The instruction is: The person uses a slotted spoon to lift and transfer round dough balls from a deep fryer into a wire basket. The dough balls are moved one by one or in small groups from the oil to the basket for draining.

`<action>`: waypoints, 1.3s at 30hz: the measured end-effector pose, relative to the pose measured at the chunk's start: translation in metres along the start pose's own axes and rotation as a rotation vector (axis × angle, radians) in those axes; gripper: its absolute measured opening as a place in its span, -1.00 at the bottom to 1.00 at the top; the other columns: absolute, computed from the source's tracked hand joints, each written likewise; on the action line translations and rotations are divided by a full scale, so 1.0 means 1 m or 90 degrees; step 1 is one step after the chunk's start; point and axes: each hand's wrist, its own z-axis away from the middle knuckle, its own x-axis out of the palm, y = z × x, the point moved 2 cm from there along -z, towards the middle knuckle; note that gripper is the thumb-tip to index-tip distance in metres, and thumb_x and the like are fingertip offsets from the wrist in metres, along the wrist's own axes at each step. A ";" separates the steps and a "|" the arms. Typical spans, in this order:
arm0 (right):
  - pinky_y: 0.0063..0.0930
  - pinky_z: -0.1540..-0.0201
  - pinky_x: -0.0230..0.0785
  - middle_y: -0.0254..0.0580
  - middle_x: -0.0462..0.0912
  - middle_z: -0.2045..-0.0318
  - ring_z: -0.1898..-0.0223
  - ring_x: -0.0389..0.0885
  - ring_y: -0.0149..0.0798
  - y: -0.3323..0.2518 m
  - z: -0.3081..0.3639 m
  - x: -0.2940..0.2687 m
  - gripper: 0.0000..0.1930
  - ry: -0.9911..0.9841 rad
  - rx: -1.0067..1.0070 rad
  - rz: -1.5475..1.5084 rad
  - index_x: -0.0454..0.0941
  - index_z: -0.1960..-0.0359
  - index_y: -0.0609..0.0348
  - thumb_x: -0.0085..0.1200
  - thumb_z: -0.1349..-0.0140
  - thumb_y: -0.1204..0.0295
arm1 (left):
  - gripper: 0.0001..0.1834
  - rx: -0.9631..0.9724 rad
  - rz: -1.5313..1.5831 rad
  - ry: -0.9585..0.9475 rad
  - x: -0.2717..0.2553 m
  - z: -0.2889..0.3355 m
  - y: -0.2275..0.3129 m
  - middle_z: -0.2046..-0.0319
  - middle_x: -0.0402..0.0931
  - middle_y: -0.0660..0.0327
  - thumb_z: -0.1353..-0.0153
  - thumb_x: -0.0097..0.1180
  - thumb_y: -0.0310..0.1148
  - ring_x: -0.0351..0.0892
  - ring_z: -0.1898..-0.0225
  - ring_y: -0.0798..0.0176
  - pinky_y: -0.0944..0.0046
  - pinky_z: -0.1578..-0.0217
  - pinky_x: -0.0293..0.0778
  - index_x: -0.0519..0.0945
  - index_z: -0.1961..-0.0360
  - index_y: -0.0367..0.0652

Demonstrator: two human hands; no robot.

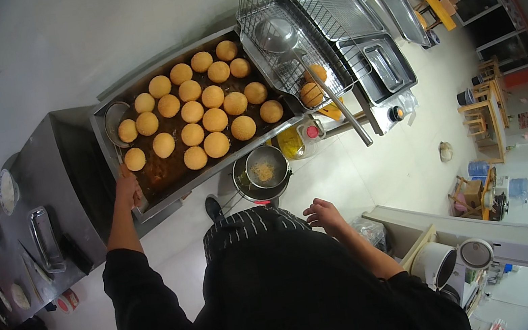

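Several round golden fried balls, which look like sesame balls, float in brown oil in a long rectangular metal fryer. My left hand is closed around the handle of a round skimmer at the fryer's left end. The skimmer's bowl lies against the left wall, beside the leftmost balls. Away from the fryer, my right hand hangs in the air to the right of my striped apron. Its fingers are partly bent and apart, with nothing in them.
Right of the fryer stands a wire basket holding two balls and a long-handled ladle. Metal trays sit beyond it. Below the fryer are a strainer over a pot and an oil jug. A metal counter is left.
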 end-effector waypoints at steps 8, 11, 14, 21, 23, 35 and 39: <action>-0.45 0.39 0.47 -0.08 0.63 0.27 0.41 0.57 -0.28 -0.008 0.001 0.002 -0.91 -0.002 0.000 0.032 0.36 0.35 0.12 -0.14 -0.31 0.42 | -0.80 -0.097 0.376 -0.260 0.082 0.012 0.001 0.66 0.25 0.44 -0.32 0.11 -0.31 0.22 0.74 0.54 0.49 0.76 0.24 0.34 0.18 -0.04; -0.45 0.38 0.46 -0.10 0.63 0.28 0.40 0.57 -0.28 -0.013 -0.004 0.002 -0.92 -0.015 -0.009 0.028 0.35 0.33 0.10 -0.15 -0.33 0.43 | -0.83 -0.051 0.365 -0.266 0.101 0.036 0.012 0.63 0.24 0.42 -0.32 0.09 -0.33 0.20 0.72 0.53 0.46 0.74 0.24 0.32 0.24 -0.02; -0.45 0.38 0.47 -0.11 0.63 0.28 0.40 0.58 -0.28 -0.014 -0.007 0.002 -0.92 -0.031 -0.010 0.013 0.35 0.32 0.10 -0.16 -0.35 0.43 | -0.87 -0.016 0.329 -0.223 0.118 0.062 0.028 0.62 0.26 0.37 -0.30 0.05 -0.37 0.22 0.71 0.46 0.39 0.73 0.25 0.33 0.28 -0.03; -0.46 0.45 0.45 -0.08 0.61 0.29 0.45 0.55 -0.31 -0.011 -0.010 0.003 -0.91 -0.065 -0.007 -0.019 0.35 0.37 0.12 -0.15 -0.30 0.43 | -0.96 0.094 0.163 -0.072 0.167 0.123 0.066 0.60 0.27 0.31 -0.30 -0.11 -0.41 0.22 0.72 0.39 0.32 0.73 0.24 0.36 0.29 -0.11; -0.48 0.46 0.45 -0.10 0.61 0.30 0.45 0.55 -0.33 -0.009 -0.011 -0.002 -0.92 -0.061 -0.008 -0.016 0.34 0.38 0.11 -0.13 -0.28 0.43 | -0.93 0.105 0.106 -0.032 0.186 0.136 0.077 0.63 0.24 0.31 -0.25 -0.15 -0.43 0.23 0.73 0.39 0.33 0.76 0.24 0.37 0.25 -0.09; -0.48 0.44 0.43 -0.17 0.62 0.34 0.48 0.54 -0.37 0.022 -0.009 -0.029 -0.94 -0.010 -0.004 -0.041 0.38 0.33 0.13 -0.10 -0.28 0.44 | -0.64 0.159 0.023 -0.106 0.173 0.169 0.079 0.52 0.32 0.24 -0.24 -0.14 -0.42 0.30 0.69 0.30 0.31 0.72 0.26 0.37 -0.08 -0.19; -0.51 0.52 0.38 -0.15 0.62 0.39 0.51 0.53 -0.37 0.032 -0.002 -0.032 -0.91 0.012 0.000 -0.095 0.37 0.39 0.13 -0.10 -0.28 0.44 | -0.56 0.158 -0.169 0.013 0.122 0.163 0.063 0.51 0.37 0.18 -0.24 -0.12 -0.43 0.36 0.66 0.23 0.23 0.64 0.34 0.32 -0.17 -0.21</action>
